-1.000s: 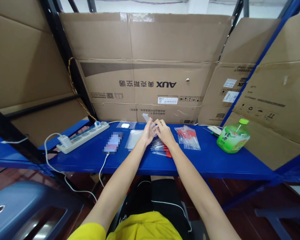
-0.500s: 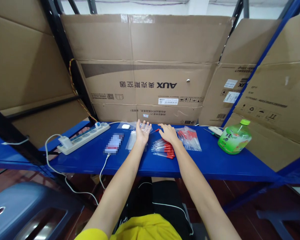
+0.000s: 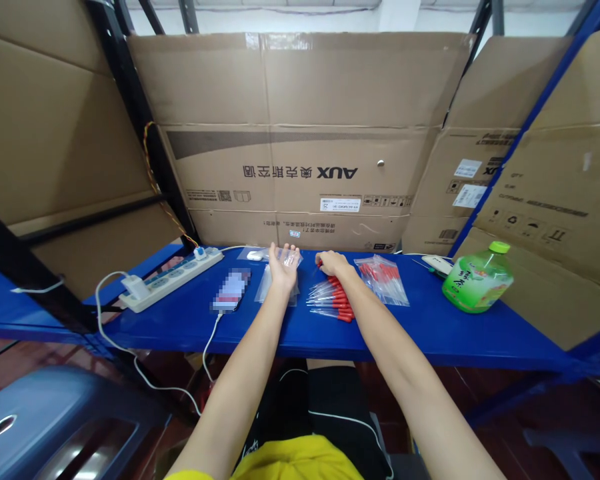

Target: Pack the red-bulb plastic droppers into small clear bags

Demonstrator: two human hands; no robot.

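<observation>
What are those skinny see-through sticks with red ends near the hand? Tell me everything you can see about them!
The sticks are thin, clear and plastic-looking, each with a red end. They lie flat in a loose heap on the blue shelf, roughly side by side, with their red ends mostly to the right. The right hand rests on the heap's far end, fingers curled. Similar ones sit in clear bags just to the right.

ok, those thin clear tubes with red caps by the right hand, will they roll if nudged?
Probably: the thin clear red-capped tubes look round and lie loose in a heap on the smooth blue metal shelf. Likely light too, so the right hand could scatter them.
</observation>
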